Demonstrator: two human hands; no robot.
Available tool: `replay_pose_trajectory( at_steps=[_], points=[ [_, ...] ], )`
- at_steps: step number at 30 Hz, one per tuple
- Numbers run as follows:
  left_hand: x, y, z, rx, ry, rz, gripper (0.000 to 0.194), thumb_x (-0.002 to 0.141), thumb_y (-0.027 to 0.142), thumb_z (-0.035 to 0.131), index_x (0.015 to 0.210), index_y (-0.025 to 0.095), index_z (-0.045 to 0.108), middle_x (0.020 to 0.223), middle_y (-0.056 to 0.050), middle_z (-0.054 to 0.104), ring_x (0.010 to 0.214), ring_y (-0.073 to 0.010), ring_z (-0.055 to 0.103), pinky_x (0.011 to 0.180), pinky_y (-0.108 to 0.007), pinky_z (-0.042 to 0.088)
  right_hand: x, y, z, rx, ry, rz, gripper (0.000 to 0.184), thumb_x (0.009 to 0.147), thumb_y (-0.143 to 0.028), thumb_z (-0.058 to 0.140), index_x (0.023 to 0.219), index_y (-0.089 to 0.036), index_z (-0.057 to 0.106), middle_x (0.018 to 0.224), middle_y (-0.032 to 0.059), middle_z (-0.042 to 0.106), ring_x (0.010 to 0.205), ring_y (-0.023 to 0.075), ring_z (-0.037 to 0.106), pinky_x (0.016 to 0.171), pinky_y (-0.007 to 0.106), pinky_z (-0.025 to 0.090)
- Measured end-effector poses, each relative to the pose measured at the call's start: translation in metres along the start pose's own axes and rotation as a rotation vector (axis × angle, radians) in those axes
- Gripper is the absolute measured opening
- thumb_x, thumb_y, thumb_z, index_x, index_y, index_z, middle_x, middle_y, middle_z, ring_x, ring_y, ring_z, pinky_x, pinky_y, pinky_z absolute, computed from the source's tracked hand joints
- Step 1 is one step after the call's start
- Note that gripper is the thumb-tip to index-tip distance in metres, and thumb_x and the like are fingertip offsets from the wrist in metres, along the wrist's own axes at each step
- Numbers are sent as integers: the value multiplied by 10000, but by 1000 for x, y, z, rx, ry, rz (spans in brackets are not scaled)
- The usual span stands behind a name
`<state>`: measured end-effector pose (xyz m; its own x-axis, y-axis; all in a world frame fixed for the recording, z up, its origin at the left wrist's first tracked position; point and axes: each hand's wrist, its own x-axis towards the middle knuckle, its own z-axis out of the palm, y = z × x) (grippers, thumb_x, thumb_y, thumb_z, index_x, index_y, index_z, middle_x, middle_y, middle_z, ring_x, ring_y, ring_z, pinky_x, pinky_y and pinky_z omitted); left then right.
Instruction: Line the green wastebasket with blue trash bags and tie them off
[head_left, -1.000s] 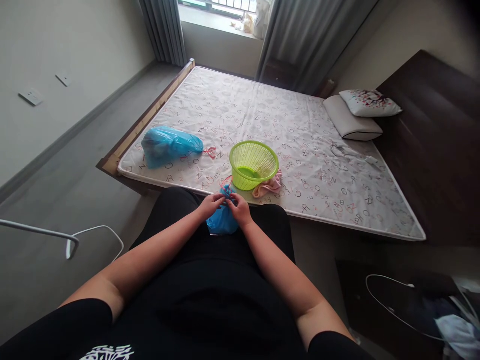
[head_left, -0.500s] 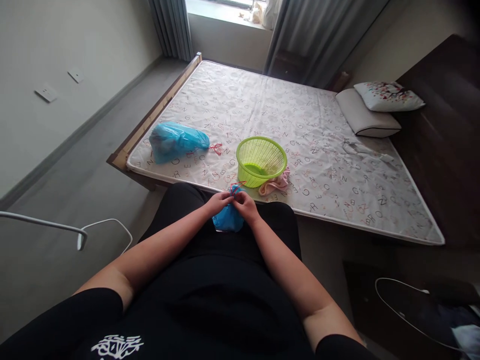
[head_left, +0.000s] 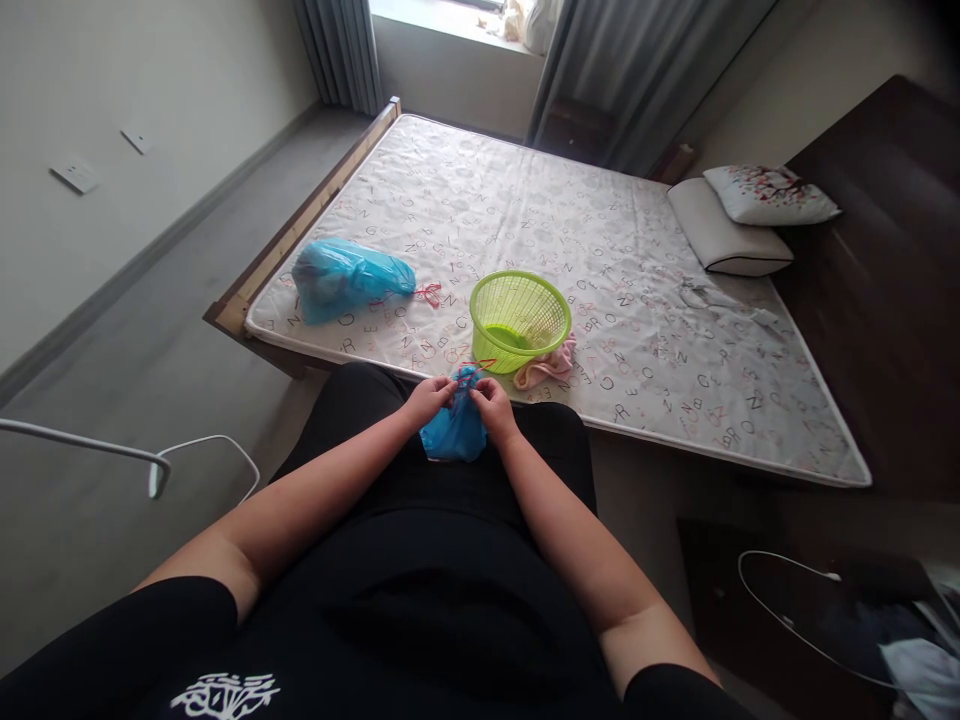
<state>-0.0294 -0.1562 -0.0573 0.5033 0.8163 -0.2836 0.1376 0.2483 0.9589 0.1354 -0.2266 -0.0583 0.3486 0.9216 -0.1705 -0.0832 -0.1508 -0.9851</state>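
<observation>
A small blue plastic bag point(head_left: 455, 430) rests on my lap, its neck gathered at the top with a red drawstring point(head_left: 481, 366). On the left of the neck, my left hand point(head_left: 433, 400) has its fingers pinched at the string and bag. My right hand point(head_left: 493, 408) pinches at the other side, a little apart from the left. Just beyond them stands a green plastic basket point(head_left: 517, 320), which looks empty. A pink cloth point(head_left: 546, 366) lies against its right side. Further left on the bed is a larger filled blue bag point(head_left: 349, 280), tied with red string.
The bed's mattress point(head_left: 637, 350) stretches in front of me, with a pillow point(head_left: 772, 195) and a beige cushion point(head_left: 731, 230) at the right. A white metal bar point(head_left: 90, 440) juts in at the left. A white cable point(head_left: 776, 605) lies on a dark surface at lower right.
My hands have drawn slightly apart, so more of the bag's neck and red string shows between them. The view has shifted a little; basket and large bag stay in place.
</observation>
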Motion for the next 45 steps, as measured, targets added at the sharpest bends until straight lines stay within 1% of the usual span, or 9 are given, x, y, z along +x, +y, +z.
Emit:
replay_pose_trajectory(
  at_steps=[5, 9, 16, 26, 30, 35, 37, 43, 45],
  points=[
    [-2, -3, 3, 15, -89, 23, 510, 703, 560, 887, 965, 152, 725, 815, -45, 726, 764, -192, 669, 750, -321, 527, 0, -2, -3, 4, 8, -31, 365, 721, -500, 759, 789, -248, 504, 732, -43, 510, 678, 145, 467, 678, 289, 432],
    [-4, -4, 6, 70, -183, 64, 411, 718, 496, 875, 920, 155, 765, 890, -72, 768, 851, -228, 694, 821, -342, 534, -2, -1, -3, -4, 9, -45, 360, 735, -486, 777, 831, -245, 527, 766, -37, 533, 717, 155, 509, 720, 297, 455],
    [-2, -3, 1, 62, -80, 16, 292, 756, 420, 830, 821, 155, 726, 762, -20, 719, 723, -170, 651, 743, -302, 511, 0, 2, -1, 53, -1, -13, 413, 701, -486, 797, 953, -240, 582, 852, -1, 640, 808, 186, 608, 803, 334, 512],
    [-3, -3, 4, 64, -77, 16, 254, 771, 380, 827, 828, 145, 749, 775, -29, 738, 731, -172, 659, 749, -296, 514, 0, 3, 0, 114, -45, 44, 448, 688, -550, 826, 941, -221, 655, 857, 19, 718, 825, 199, 661, 834, 360, 528],
    [-2, -3, 3, 39, -13, 45, 269, 807, 407, 814, 860, 152, 750, 803, -41, 750, 781, -187, 675, 773, -300, 521, 1, 5, -2, 116, -20, 25, 427, 712, -566, 827, 904, -213, 681, 872, 30, 733, 827, 195, 663, 837, 354, 531],
    [-3, 0, 1, -53, 55, 76, 315, 815, 451, 799, 914, 159, 734, 826, -38, 744, 777, -182, 662, 768, -303, 518, -2, 4, -2, 95, -205, 75, 468, 688, -550, 863, 971, -205, 720, 852, 29, 747, 728, 176, 631, 696, 309, 504],
    [-4, 2, 1, -53, 113, 108, 309, 819, 446, 788, 924, 163, 726, 813, -26, 724, 757, -172, 639, 757, -301, 509, -3, 2, -2, 92, -229, 79, 451, 688, -545, 861, 948, -203, 724, 826, 18, 736, 713, 166, 617, 687, 298, 491],
    [-7, 11, 0, -12, 313, 124, 271, 868, 443, 724, 915, 177, 704, 750, -6, 650, 672, -160, 554, 664, -291, 465, 2, -2, -7, 87, 46, 14, 426, 697, -572, 826, 827, -209, 646, 754, -20, 640, 697, 145, 562, 715, 295, 478],
    [-8, 16, -1, -3, 339, 127, 266, 859, 438, 729, 888, 175, 704, 767, -13, 654, 700, -161, 557, 679, -286, 458, 3, -3, -8, 102, 78, 18, 451, 690, -592, 824, 837, -211, 631, 779, -13, 645, 734, 157, 583, 739, 303, 497]
  ],
)
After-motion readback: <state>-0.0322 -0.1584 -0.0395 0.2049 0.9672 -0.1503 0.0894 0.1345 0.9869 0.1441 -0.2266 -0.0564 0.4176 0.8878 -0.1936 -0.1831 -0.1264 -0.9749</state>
